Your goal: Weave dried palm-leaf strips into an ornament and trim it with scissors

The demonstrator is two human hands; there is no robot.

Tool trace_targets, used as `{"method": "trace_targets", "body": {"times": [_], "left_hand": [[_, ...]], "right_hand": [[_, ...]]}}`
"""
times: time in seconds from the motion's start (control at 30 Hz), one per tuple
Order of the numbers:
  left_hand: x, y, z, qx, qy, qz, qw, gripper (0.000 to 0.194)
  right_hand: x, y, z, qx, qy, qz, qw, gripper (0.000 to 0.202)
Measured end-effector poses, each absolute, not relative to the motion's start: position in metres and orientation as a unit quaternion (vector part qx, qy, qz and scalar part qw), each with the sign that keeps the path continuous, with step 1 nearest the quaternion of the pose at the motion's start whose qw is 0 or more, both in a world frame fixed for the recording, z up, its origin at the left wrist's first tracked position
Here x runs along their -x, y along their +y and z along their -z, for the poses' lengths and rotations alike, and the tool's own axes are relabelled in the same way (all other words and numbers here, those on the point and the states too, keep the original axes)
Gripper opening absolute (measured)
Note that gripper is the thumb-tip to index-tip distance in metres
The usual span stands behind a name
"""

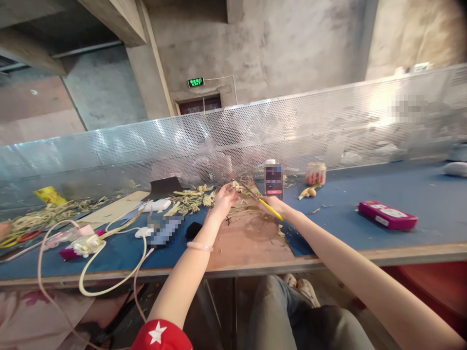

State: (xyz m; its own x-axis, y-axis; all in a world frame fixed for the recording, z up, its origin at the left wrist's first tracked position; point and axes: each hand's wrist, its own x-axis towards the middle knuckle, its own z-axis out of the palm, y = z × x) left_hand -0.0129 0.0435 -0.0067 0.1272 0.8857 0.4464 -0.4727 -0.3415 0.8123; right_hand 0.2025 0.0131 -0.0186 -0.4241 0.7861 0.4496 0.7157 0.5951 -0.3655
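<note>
My left hand is raised over the brown board, its fingers closed on a pale dried plant piece. My right hand grips a yellow-handled tool. A thin dark metal end runs from this tool toward the plant piece; whether it is scissors or another tool, I cannot tell. Dried stalks and scraps lie under and between both hands. Just behind my right hand a phone stands upright with its screen lit. More dried leaves are heaped left of my left hand.
A perforated metal panel borders the blue table at the back. To the right are a jar and a magenta box. Leftward lie looping cables, a power bank, scissors and another person's hand.
</note>
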Motion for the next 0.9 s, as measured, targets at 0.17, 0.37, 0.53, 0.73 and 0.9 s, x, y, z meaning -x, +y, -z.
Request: {"method": "trace_targets", "body": {"times": [0.17, 0.37, 0.53, 0.73, 0.9], "left_hand": [[0.011, 0.04, 0.005, -0.53, 0.19, -0.624, 0.542, 0.039], [0.008, 0.038, 0.005, -0.534, 0.174, -0.625, 0.543, 0.039], [0.009, 0.04, 0.006, -0.539, 0.168, -0.619, 0.545, 0.037], [0.01, 0.042, 0.007, -0.54, 0.175, -0.611, 0.551, 0.04], [0.01, 0.043, 0.008, -0.534, 0.177, -0.616, 0.551, 0.038]], "right_hand": [[-0.203, 0.012, 0.018, 0.428, -0.846, -0.087, 0.306, 0.036], [-0.204, 0.012, 0.019, 0.424, -0.847, -0.092, 0.306, 0.036], [-0.205, 0.014, 0.021, 0.426, -0.848, -0.093, 0.301, 0.037], [-0.206, 0.019, 0.023, 0.426, -0.85, -0.08, 0.301, 0.041], [-0.205, 0.022, 0.026, 0.428, -0.846, -0.088, 0.306, 0.041]]}}
